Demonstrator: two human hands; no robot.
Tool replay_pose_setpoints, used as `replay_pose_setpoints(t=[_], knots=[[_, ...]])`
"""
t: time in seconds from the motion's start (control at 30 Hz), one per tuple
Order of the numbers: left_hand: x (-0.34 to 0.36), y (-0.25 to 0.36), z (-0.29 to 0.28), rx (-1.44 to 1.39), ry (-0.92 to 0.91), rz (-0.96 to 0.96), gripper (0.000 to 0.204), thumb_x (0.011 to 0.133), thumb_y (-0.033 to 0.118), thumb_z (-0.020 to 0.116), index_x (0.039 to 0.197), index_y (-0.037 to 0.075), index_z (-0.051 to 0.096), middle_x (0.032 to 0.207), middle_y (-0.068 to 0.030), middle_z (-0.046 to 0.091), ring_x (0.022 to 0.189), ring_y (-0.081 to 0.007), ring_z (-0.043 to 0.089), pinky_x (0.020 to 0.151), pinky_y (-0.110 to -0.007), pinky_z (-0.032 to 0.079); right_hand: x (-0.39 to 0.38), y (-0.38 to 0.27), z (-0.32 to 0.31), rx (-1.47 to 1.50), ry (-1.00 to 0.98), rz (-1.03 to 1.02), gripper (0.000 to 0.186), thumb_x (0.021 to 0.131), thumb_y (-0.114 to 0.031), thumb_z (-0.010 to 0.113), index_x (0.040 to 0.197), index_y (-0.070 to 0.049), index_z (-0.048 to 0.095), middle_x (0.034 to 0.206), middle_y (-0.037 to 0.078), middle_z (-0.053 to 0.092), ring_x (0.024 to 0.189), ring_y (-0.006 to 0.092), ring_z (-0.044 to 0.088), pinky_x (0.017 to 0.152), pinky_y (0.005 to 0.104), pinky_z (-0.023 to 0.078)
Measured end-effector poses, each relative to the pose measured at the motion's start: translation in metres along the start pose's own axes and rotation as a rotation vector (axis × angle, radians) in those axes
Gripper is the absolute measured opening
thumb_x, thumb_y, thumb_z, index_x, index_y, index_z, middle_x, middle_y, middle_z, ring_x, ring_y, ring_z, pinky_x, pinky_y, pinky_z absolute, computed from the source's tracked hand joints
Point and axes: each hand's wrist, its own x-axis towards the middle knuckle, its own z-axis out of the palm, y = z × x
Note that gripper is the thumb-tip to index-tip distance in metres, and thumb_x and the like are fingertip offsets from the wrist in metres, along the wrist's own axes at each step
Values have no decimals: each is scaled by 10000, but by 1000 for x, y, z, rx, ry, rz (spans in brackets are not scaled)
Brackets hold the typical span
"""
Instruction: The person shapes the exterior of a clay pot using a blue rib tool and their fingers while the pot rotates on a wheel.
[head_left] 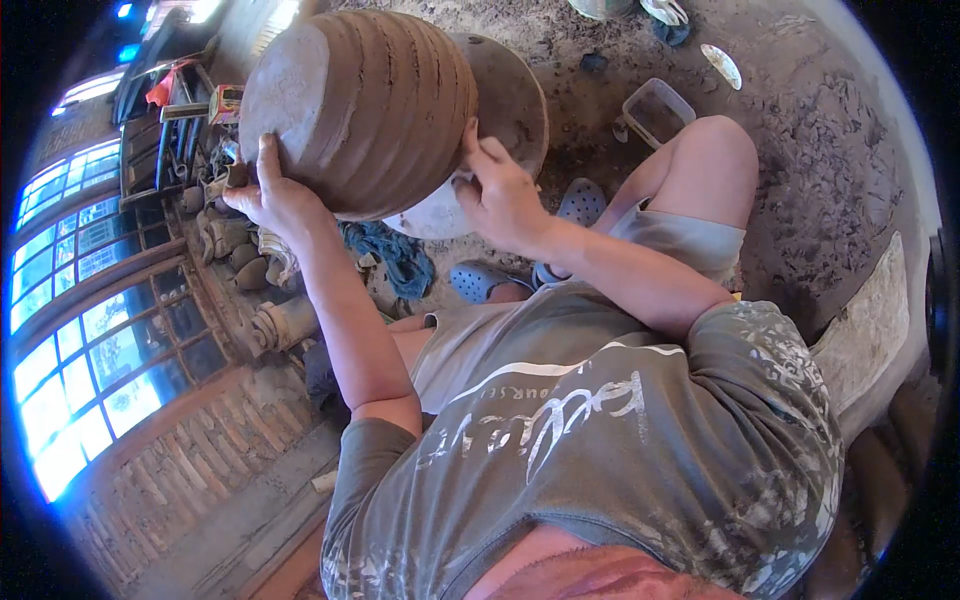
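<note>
A large brown clay pot (390,110) with ribbed sides is tilted over, its flat base turned to the left. My left hand (285,200) grips it at the base edge, thumb laid on the flat bottom and fingers beneath. At the pot's right end, my right hand (500,190) has its index finger stretched up against the rim, with the other fingers curled in. The inside of the pot is hidden. Just behind it shows a round, clay-smeared wheel disc (520,105), with a whitish surface (435,218) below.
A blue-grey cloth (400,262) lies beneath the pot near my clog (485,280). To the right are a rectangular plastic tub (658,112) and crumbled clay (815,190) on the floor. Several small pots (228,235) crowd the left, below paned windows (110,340).
</note>
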Motion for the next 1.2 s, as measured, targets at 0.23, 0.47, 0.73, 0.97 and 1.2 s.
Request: replay_pose_setpoints(t=[0.23, 0.47, 0.73, 0.97, 1.2], knots=[[1, -2, 1, 36, -16, 46, 603, 913, 124, 806, 1340, -69, 427, 1363, -230, 519, 1243, -288, 554, 1130, -444, 445, -25, -7, -11, -55, -157, -134, 583, 921, -111, 670, 1462, 60, 537, 1160, 236, 630, 1013, 425, 679, 857, 490, 573], [4, -8, -3, -1, -39, 58, 647, 911, 153, 820, 1358, -96, 424, 1364, -266, 520, 1246, -305, 556, 1135, -440, 440, 77, 40, -62, -68, -17, -24, 396, 972, -59, 624, 1354, 33, 675, 1307, 248, 669, 1195, 391, 673, 1043, 400, 527], [8, -23, -8, 153, -10, 159, 668, 945, 243, 804, 1324, -130, 400, 1394, -280, 499, 1282, -308, 535, 1136, -439, 431, -2, 5, -14, -131, 1, -124, 472, 923, -36, 661, 1392, 22, 651, 1272, 234, 660, 1189, 416, 639, 1062, 454, 505], [-43, 15, -46, 64, -60, 236, 317, 1138, 241, 470, 1226, -54, 546, 1198, -146, 642, 1091, -180, 573, 1003, -331, 447, -29, -43, -33, -36, -262, -314, 348, 898, -101, 774, 1227, 8, 741, 1133, 211, 686, 1067, 359, 663, 910, 408, 553], [-133, 21, -73, 58, -1116, -357, 244, 1075, 210, 661, 970, -6, 708, 819, -13, 675, 729, -126, 565, 668, -319, 489, -8, -67, -80, -179, -344, -729, 519, 833, -112, 788, 1308, 66, 675, 1092, 138, 662, 976, 320, 637, 856, 412, 567]])
